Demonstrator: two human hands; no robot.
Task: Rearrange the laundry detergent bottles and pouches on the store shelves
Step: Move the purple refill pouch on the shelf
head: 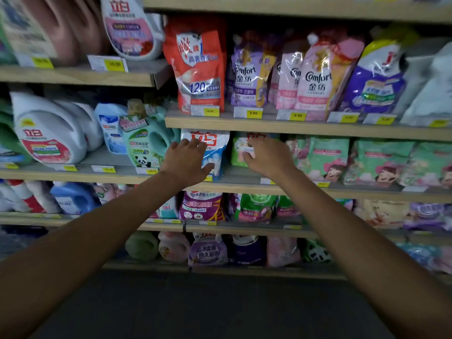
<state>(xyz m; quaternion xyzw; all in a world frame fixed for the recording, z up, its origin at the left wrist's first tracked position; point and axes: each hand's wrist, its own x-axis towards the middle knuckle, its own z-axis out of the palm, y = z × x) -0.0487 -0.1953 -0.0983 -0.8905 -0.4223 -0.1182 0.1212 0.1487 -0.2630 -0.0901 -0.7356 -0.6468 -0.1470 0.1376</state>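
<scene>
Store shelves [293,129] packed with detergent are filling the view. On the middle shelf, a blue-and-white pouch [212,152] is standing upright beside a green pouch [238,150]. The left hand [187,161] is resting on the blue-and-white pouch, fingers spread apart. The right hand [267,157] is reaching the green pouch with fingers curled; whether its grip is clamping the pouch, I cannot tell.

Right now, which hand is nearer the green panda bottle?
Left. The left hand rests on the blue-white pouch right beside the green panda bottle; the right hand is farther right, at the green pouch.
</scene>
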